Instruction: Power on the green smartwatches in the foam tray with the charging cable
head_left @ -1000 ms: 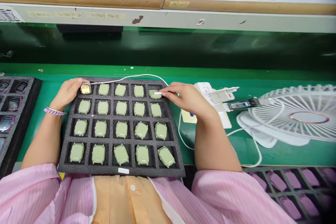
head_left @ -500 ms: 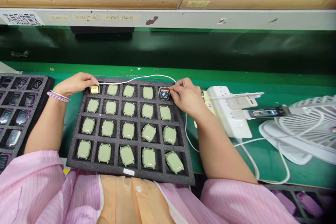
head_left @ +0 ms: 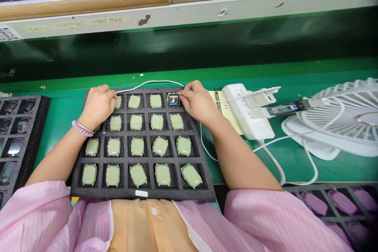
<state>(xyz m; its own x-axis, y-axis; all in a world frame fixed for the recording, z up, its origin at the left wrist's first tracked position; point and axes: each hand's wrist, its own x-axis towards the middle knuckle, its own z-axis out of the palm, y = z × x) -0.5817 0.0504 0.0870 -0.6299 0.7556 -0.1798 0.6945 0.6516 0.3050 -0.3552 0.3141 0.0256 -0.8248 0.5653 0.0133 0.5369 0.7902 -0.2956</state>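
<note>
We have the right hand (head_left: 197, 100) pinched, thumb and fingertips, on the right side of the lit watch (head_left: 173, 99). That watch sits screen up in the pocket at the far right corner of the foam tray (head_left: 177, 193). The left hand (head_left: 99, 104) lies curled, knuckles up, over the far left corner pocket, and we cannot tell whether it holds anything.

The tray's near edge rests against our lap. From there the pale green watches (head_left: 136, 122) fill the pockets row by row, all lying back up, and a few in the near right pockets sit askew. As we judge it, only the corner watch shows a lit screen, so nearly the whole tray is yet to be handled. The pocket under the left hand is hidden.

Both forearms run from the near edge up the tray's two sides and turn inward at the far row. The left wrist carries a purple bracelet (head_left: 82, 128).

A white cable (head_left: 147, 83) arcs along the tray's far edge. On the green bench (head_left: 59, 114) to the right lie a power strip (head_left: 245, 114) and a white fan (head_left: 342, 118). At the left edge lies a second tray (head_left: 41, 114) of dark watches.
</note>
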